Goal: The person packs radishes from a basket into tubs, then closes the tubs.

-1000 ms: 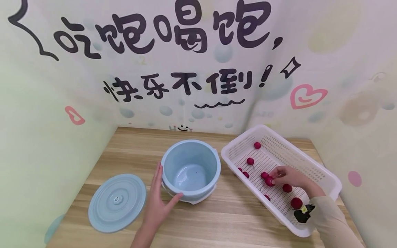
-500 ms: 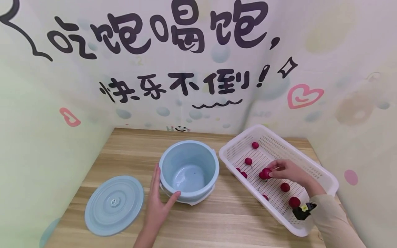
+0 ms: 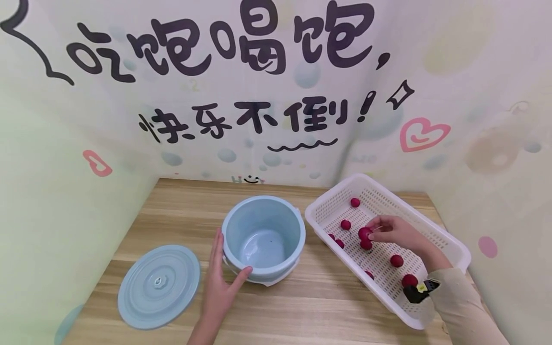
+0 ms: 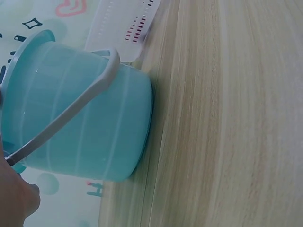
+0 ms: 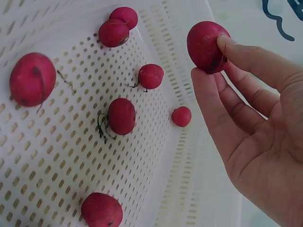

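In the head view, a light blue bucket (image 3: 260, 213) stands uncovered in the middle of the table. My left hand (image 3: 219, 290) rests against its left side, fingers straight, with the thumb at the front rim. A pale handle (image 4: 71, 115) slants across the bucket's side in the left wrist view. Over the white plastic basket (image 3: 334, 199), my right hand (image 3: 398, 235) pinches a red radish (image 5: 204, 43) between thumb and fingertips. Several more radishes lie on the basket's perforated floor, one dark-stringed radish (image 5: 121, 116) among them.
A round light blue lid (image 3: 159, 287) lies flat on the wooden table (image 3: 297, 316), left of my left hand. The basket sits at the right, angled, near the side wall. Behind the table hangs a printed backdrop (image 3: 254, 163).
My right hand has lifted the radish slightly up and to the left, away from another radish below it. The left hand keeps its place on the bucket. The view has shifted slightly.
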{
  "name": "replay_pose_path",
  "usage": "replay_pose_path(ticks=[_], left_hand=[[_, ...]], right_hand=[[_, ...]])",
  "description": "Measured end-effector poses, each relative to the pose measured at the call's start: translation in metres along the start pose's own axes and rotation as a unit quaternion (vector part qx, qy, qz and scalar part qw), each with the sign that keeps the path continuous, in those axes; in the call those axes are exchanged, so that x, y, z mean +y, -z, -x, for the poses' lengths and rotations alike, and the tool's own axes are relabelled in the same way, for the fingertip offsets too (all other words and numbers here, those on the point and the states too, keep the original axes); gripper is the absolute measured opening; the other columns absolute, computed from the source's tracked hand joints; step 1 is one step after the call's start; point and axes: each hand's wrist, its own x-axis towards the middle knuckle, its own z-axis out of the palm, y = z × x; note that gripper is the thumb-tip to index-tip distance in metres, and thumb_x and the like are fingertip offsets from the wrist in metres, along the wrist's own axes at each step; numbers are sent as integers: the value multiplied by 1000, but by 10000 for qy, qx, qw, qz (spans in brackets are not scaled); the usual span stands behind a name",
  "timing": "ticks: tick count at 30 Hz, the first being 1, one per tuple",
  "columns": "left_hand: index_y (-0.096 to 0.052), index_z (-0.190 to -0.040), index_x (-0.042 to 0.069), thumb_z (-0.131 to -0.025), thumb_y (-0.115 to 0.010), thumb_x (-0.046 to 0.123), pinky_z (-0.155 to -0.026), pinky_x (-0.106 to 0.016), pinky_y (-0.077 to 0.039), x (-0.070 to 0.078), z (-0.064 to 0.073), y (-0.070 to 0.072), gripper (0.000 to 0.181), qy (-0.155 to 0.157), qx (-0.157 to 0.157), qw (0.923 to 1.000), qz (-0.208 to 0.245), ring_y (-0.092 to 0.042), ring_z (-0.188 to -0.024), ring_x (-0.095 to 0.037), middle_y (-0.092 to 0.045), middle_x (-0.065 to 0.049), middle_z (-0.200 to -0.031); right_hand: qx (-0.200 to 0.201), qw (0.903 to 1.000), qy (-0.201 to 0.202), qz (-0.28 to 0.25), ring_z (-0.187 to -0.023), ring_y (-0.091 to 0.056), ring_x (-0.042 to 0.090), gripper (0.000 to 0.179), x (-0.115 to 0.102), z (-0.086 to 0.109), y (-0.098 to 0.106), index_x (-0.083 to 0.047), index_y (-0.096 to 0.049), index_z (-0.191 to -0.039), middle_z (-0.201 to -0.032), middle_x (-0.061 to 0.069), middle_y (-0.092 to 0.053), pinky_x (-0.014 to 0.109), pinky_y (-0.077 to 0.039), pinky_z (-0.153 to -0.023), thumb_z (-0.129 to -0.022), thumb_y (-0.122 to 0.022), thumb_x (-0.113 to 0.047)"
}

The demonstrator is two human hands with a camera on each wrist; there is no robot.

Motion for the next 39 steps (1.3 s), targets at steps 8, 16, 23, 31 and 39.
replay_pose_path(ticks=[8, 16, 23, 31, 39], left_hand=[[-21, -160, 12, -78, -83, 12, -120, -8, -12, -2, 0, -1, 103, -160, 47, 9998, 77, -16, -153, -5, -19, -4, -168], [-22, -160, 12, -78, -82, 9, -120, -7, -12, -2, 1, -2, 101, -213, 96, 9997, 81, -18, -154, -11, -20, -5, -167], [-22, -160, 13, -78, -83, 9, -120, -7, -13, -3, 1, -3, 102, -218, 117, 9996, 168, -16, -154, -7, -20, -6, -167], [-22, -160, 16, -79, -82, 8, -119, -5, -13, 0, 1, -3, 101, -40, 44, 9994, 348, -17, -155, -22, -19, -3, -168], [-21, -160, 16, -80, -81, 7, -119, -5, -13, 0, 2, -3, 100, 32, 27, 9991, 424, -16, -155, -21, -18, -6, -168]], right_hand=[[-10, 9996, 244, -102, -89, -64, 6, 27, -13, -7, -4, -1, -65, -113, -103, 10, -69, 21, -58, -79, -92, -70, -17], [-26, 9986, 500, -189, -90, -66, 8, 27, -30, -13, -9, -1, -65, -113, -103, 12, -70, 20, -58, -79, -91, -72, -16], [-19, 9981, 587, -207, -92, -65, 6, 27, -47, -20, -16, 0, -65, -113, -103, 12, -70, 19, -57, -81, -90, -72, -13], [-57, 9979, 616, -183, -93, -65, 11, 29, -66, -33, -28, -4, -66, -113, -104, 12, -69, 18, -56, -83, -88, -75, -17], [-41, 9972, 751, 41, -93, -64, 15, 30, -93, -40, -40, -7, -68, -113, -105, 9, -71, 19, -57, -80, -87, -77, -19]])
